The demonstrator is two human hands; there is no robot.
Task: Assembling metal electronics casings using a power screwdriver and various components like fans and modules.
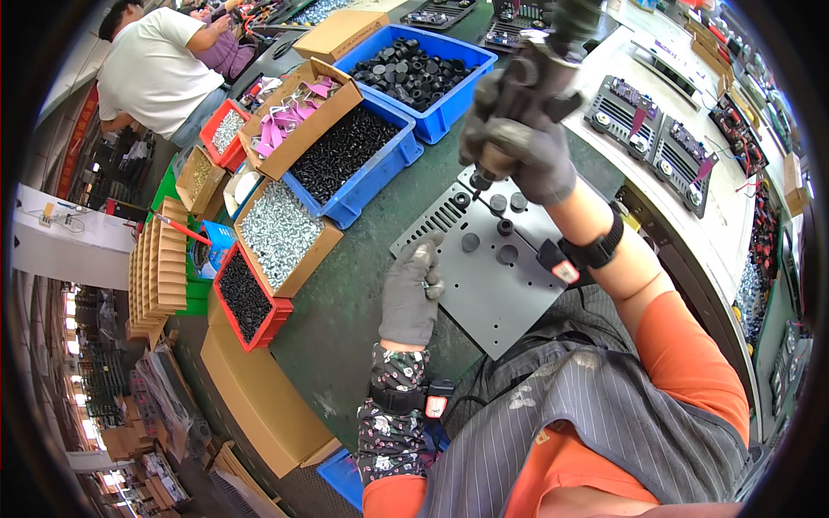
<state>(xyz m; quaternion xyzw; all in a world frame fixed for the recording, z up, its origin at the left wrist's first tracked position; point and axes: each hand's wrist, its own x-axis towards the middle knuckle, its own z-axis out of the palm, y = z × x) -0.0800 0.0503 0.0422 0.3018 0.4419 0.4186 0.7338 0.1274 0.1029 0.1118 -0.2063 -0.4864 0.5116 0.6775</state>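
Note:
A grey metal plate [496,298] with slots and small holes lies on the green work table in front of me. Several black round feet [471,243] sit on its upper part. My right hand [540,155], in a dark glove, is wrapped round a power screwdriver [528,82], which is held upright and blurred at the top. The tool's tip points down at the plate near a foot beside the slots. My left hand [411,293], in a grey glove, is at the plate's left edge by the slots. Its fingers are curled, and whatever they may hold is hidden.
Left of the plate stand a box of silver screws [278,231], a red bin of black screws [244,295] and a blue bin of black screws [341,154]. Behind is a blue bin of black feet [414,73]. Assembled units [682,164] lie at right. A person [160,69] works far left.

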